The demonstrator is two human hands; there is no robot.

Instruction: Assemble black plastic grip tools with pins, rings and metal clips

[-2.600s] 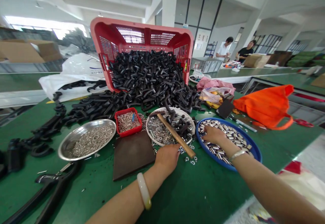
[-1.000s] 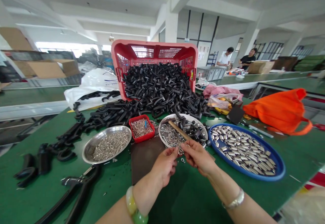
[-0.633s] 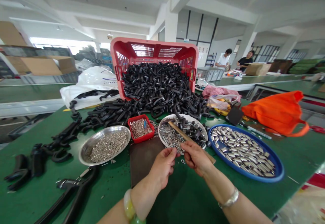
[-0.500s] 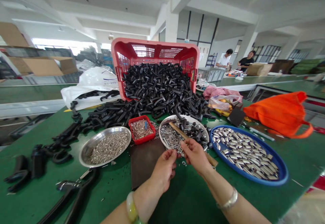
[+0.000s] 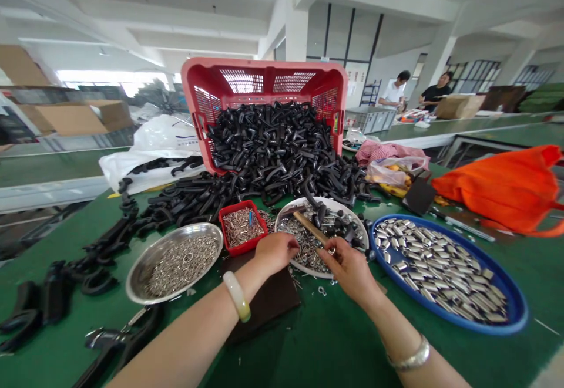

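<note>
My left hand (image 5: 277, 251) is at the left rim of a white bowl (image 5: 288, 259), its fingers curled together at the small metal parts; whatever they grip is hidden. Over the bowl's front right edge, my right hand (image 5: 351, 267) is closed in a pinch beside a wooden hammer handle (image 5: 311, 228). What sits between those fingertips is too small to name. The bowl holds small metal fittings and black-headed pieces, with the hammer lying across them. Under my left forearm lies a dark flat plate (image 5: 268, 300). A small metal link (image 5: 322, 290) rests on the green table.
A steel dish (image 5: 132, 279) of small pins and a red tray (image 5: 240, 249) of rivets stand left. To the right is a blue tray (image 5: 522, 311) of metal sleeves. Behind, a red crate (image 5: 264, 66) spills black handles (image 5: 273, 141). Black-handled pliers (image 5: 106, 341) lie front left.
My left hand has moved forward, away from my right hand, to the bowl's left side. My right hand has shifted slightly right. The dark plate sits turned, and the view has shifted a little.
</note>
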